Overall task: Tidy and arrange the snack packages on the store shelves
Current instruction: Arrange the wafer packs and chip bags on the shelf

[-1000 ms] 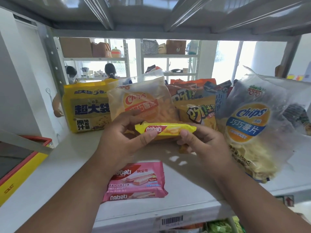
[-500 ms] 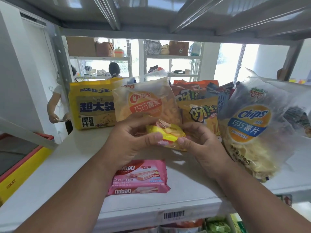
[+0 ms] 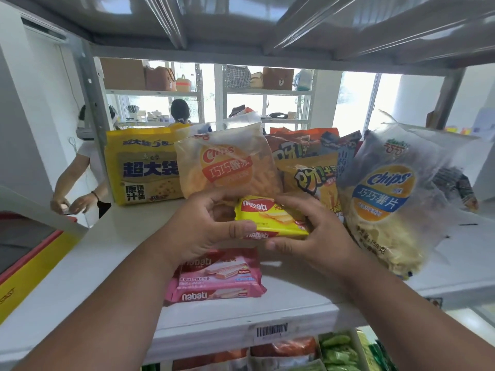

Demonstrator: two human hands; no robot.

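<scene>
Both hands hold a yellow Nabati wafer pack point(image 3: 270, 216) above the white shelf point(image 3: 107, 253), its front face tilted toward me. My left hand point(image 3: 203, 226) grips its left end; my right hand point(image 3: 308, 231) grips its right end and underside. A pink Nabati wafer pack point(image 3: 219, 279) lies flat on the shelf just below my hands. Behind stand an orange Chips bag point(image 3: 227, 162), a yellow noodle multipack point(image 3: 142, 167), a yellow fries bag point(image 3: 313, 180) and a large blue-label Chips bag point(image 3: 385, 199) leaning at the right.
More snack bags point(image 3: 308, 140) are stacked at the back. A red and yellow box point(image 3: 29, 253) sits at the left. A barcode label point(image 3: 272, 329) marks the shelf's front edge, with green and orange packs point(image 3: 337, 349) below. People stand behind the shelving point(image 3: 80, 183).
The yellow wafer pack was turned in my hands from edge-on to showing its front face. My view moved slightly closer and to the left.
</scene>
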